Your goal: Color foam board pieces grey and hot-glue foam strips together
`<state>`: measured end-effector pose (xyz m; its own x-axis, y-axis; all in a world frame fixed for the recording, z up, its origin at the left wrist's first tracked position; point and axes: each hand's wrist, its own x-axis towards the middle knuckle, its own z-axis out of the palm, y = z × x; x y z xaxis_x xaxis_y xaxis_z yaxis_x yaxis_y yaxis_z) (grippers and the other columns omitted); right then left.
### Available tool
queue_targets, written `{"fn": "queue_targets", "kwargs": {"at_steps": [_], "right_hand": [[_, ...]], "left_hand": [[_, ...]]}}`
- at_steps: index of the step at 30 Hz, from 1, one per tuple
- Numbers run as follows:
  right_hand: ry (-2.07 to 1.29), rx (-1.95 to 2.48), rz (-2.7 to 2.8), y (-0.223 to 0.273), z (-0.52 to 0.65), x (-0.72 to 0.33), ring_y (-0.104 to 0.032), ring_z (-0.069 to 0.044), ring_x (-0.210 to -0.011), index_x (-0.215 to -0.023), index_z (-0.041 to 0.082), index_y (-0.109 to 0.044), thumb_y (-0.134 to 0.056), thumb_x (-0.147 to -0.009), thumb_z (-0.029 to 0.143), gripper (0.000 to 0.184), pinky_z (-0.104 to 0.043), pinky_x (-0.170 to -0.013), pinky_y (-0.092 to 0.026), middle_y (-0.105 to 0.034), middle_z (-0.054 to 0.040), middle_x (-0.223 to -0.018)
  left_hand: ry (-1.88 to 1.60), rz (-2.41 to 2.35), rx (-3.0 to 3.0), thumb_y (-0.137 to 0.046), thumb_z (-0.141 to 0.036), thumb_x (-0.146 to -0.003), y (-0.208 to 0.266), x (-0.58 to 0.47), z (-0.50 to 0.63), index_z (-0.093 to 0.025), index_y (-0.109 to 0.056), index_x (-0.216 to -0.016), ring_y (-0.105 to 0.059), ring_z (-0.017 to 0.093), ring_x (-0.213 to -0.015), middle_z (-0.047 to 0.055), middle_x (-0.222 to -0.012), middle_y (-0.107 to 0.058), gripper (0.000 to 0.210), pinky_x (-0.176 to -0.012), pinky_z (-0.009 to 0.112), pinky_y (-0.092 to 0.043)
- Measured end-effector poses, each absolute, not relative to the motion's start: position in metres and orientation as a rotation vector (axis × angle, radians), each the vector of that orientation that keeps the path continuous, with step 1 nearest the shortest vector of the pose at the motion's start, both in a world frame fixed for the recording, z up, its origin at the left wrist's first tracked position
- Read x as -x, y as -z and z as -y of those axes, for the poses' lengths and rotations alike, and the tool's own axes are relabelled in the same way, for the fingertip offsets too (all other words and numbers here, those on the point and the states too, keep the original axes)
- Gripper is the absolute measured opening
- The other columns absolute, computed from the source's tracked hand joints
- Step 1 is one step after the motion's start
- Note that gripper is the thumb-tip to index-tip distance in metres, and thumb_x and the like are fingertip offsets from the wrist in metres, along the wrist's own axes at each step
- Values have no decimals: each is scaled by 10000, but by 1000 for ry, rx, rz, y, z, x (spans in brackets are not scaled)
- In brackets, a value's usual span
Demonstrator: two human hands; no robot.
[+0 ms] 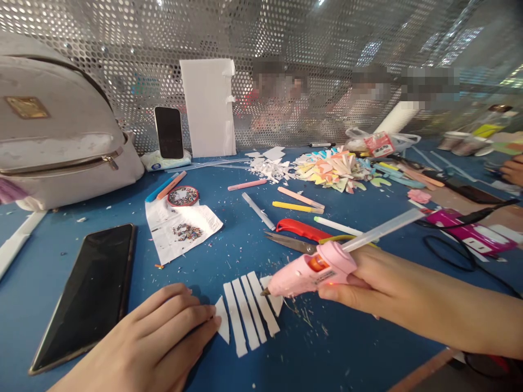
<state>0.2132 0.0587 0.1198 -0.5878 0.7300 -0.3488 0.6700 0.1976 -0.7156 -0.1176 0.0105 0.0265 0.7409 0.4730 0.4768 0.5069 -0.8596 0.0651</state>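
My right hand [359,283] is closed around a pink hot glue gun [300,272] with a clear glue stick [384,228] in its back end. The nozzle points down left, over a row of cut white strips [241,313] on the blue table; whether it touches them I cannot tell. My left hand [163,332] lies on the table, fingers stretched out side by side, fingertips at the pointed white piece [223,320] on the row's left end. Its thumb is hidden. Scissors [290,242] and a red-handled tool [302,230] lie behind the glue gun.
A large phone [87,294] lies left. Behind it are a backpack [61,125], a paper [180,228] with beads and a round red-rimmed container [183,196]. Several glitter sticks [298,207] and a scrap pile [330,169] lie farther back. A cable [445,250] runs right, near another person's hand [512,170].
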Motion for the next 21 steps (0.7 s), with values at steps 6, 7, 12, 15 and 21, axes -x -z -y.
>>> {"fn": "queue_targets", "kwargs": {"at_steps": [6, 7, 12, 15, 21], "right_hand": [[-1307, 1385, 2371, -116, -61, -214, -646, -294, -1241, -1294, 293, -722, -538, -991, 458, 391, -351, -1058, -527, -766, -54, -1153], [-1319, 1377, 2375, -116, -61, -213, -647, -287, -1242, -1287, 297, -726, -547, -990, 449, 379, -342, -1062, -523, -766, -50, -1154], [-1337, 1357, 2387, -120, -61, -212, -655, -268, -1237, -1245, 271, -752, -547, -1005, 406, 344, -327, -1088, -504, -765, -52, -1152], [-1336, 1347, 2387, -122, -59, -212, -662, -264, -1227, -1250, 270, -749, -541, -1005, 410, 351, -332, -1096, -500, -762, -55, -1156], [-1360, 1405, 2371, -123, -58, -212, -626, -286, -1277, -1269, 283, -736, -534, -999, 426, 366, -361, -1098, -502, -762, -59, -1160]], "left_hand": [[777, 823, 2863, -367, -181, -1101, -25, 117, -10, -153, -725, -1206, -632, 158, -1114, 29, -1113, -731, 375, -1208, 272, -316], [782, 825, 2865, -364, -184, -1103, -25, 117, -10, -152, -723, -1212, -626, 157, -1120, 27, -1116, -729, 377, -1214, 267, -303], [785, 814, 2874, -364, -180, -1102, -25, 117, -10, -147, -723, -1207, -621, 152, -1121, 25, -1113, -726, 376, -1219, 261, -289], [779, 810, 2861, -360, -183, -1103, -25, 117, -10, -152, -718, -1205, -636, 155, -1109, 27, -1108, -732, 374, -1205, 277, -330], [772, 832, 2852, -360, -186, -1103, -26, 117, -10, -164, -720, -1201, -645, 150, -1113, 16, -1111, -734, 373, -1216, 261, -312]]}}
